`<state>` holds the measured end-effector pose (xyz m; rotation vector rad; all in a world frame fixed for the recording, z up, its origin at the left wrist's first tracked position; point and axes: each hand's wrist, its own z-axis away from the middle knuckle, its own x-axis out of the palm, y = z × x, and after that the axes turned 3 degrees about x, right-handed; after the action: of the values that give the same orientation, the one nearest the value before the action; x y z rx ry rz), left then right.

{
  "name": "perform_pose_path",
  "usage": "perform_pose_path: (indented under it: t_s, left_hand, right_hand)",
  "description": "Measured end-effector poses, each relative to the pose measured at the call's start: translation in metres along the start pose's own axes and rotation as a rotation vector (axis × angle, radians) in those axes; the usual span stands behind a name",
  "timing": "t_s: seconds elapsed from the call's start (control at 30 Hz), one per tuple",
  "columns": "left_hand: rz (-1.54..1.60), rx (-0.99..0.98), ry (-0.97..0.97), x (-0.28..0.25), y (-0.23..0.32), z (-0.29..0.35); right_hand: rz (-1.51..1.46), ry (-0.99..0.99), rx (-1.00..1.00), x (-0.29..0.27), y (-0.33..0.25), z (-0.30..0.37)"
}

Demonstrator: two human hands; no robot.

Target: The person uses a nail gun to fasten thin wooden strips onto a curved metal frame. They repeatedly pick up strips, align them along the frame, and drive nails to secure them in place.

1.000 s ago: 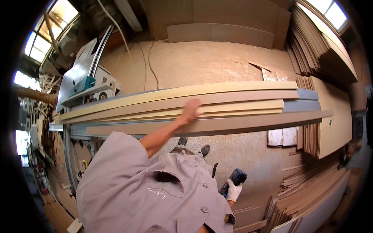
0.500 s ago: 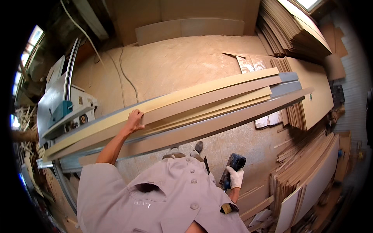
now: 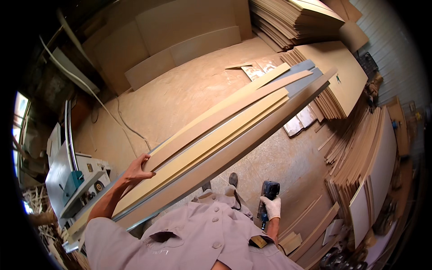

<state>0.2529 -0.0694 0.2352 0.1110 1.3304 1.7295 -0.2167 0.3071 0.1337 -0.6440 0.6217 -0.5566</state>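
Observation:
My left hand (image 3: 138,170), bare, spans a long brown board strip (image 3: 216,114), its thumb on the near edge and its fingers on the far edge. Behind this strip runs a yellow strip (image 3: 234,100), partly covered by it. Nearer to me, more yellow strips (image 3: 225,129) lie side by side along the grey metal support (image 3: 301,80). A wider brown strip (image 3: 243,150) runs along the near side. Low at my right side, my gloved right hand (image 3: 272,207) grips a dark blue nail gun (image 3: 271,190), clear of the strips.
A table saw (image 3: 67,180) stands at the left. Stacked panels (image 3: 335,76) sit beyond the strips' right end, with upright boards (image 3: 364,166) nearer on the right. Cables (image 3: 128,128) cross the floor behind the work. Loose offcuts (image 3: 292,243) lie at lower right.
The view has turned, so the strips slant more steeply. My left hand has shifted its hold, and the brown strip now lies at an angle across the rear yellow strip. The nail gun stays low.

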Motion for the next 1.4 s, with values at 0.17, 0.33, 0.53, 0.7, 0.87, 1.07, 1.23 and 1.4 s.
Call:
perform_pose_path:
  t_s: [0.17,0.33,0.53,0.7,0.87,1.07,1.23,1.4]
  left_hand:
    - [0.243,-0.178,-0.245,-0.006,0.078,0.007]
    - [0.642,-0.190,-0.557,-0.004,0.131,-0.025]
    - [0.295,-0.172,-0.283,0.043,0.197,-0.088]
    - [0.270,-0.090,-0.298,0.102,0.200,-0.157]
    - [0.312,-0.118,-0.265,0.175,0.214,-0.218]
    - [0.036,-0.024,-0.247,0.239,0.207,-0.280]
    - [0.052,-0.112,-0.319,0.284,0.213,-0.310]
    - [-0.104,-0.064,-0.309,0.324,0.188,-0.366]
  right_hand:
    - [0.035,0.034,-0.021,-0.011,0.018,-0.016]
    - [-0.032,-0.007,-0.012,-0.020,0.032,-0.036]
    - [-0.083,-0.024,0.007,-0.037,0.040,-0.051]
    - [-0.120,0.049,0.006,-0.052,0.056,-0.066]
    - [-0.112,0.047,0.043,-0.072,0.050,-0.069]
    - [-0.089,0.115,0.057,-0.084,0.076,-0.090]
    - [-0.001,0.168,0.095,-0.103,0.058,-0.075]
    - [-0.122,0.180,0.121,-0.114,0.076,-0.077]
